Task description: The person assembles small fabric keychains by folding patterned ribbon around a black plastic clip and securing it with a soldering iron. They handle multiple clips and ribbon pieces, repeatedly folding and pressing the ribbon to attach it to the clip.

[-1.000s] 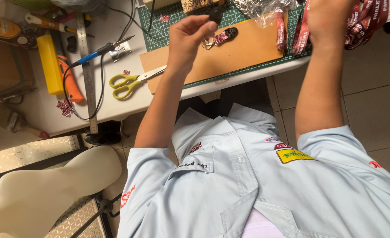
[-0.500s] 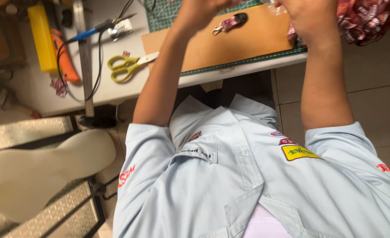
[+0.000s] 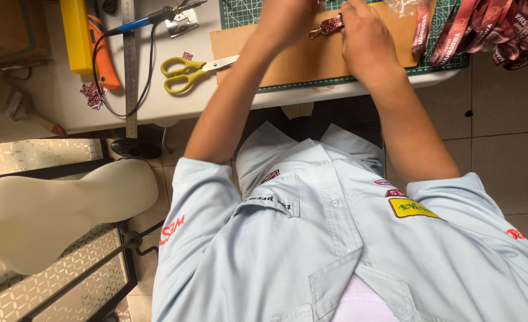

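Overhead, both bare hands are seen at work above a brown board (image 3: 312, 56) that is laid on a green cutting mat (image 3: 246, 12) on the white table (image 3: 156, 101). The right hand (image 3: 362, 42) is curled, knuckles up, over the far part of the board, and a short dark-red patterned strap with a metal clip (image 3: 326, 27) is pinched at its fingertips – the fingers are closed on the strap's right end. The left hand (image 3: 285, 21) is raised just left of the clip; its fingers are bent inward, but it cannot be told whether the clip is touched or gripped by them, since the hand is blurred and partly cut off by the top edge.

To the left of the board, yellow-handled scissors (image 3: 186, 67) are lying with the blades pointing at the board's left edge. Further left of the board a steel ruler (image 3: 130, 65) is laid lengthwise, with a blue-handled soldering iron (image 3: 150, 19) and its black cord (image 3: 100, 89) across it, and a yellow block (image 3: 76, 33) beside an orange cutter (image 3: 104, 59) beyond that. To the right of the board a clear plastic bag (image 3: 410, 7) and a bundle of red lanyards (image 3: 502, 30) (hanging over the table's edge) are seen. Nearer than the board, the person's light-blue shirt (image 3: 335, 250) fills the lower view – a white mannequin torso (image 3: 55, 209) is lying on the floor to its left.
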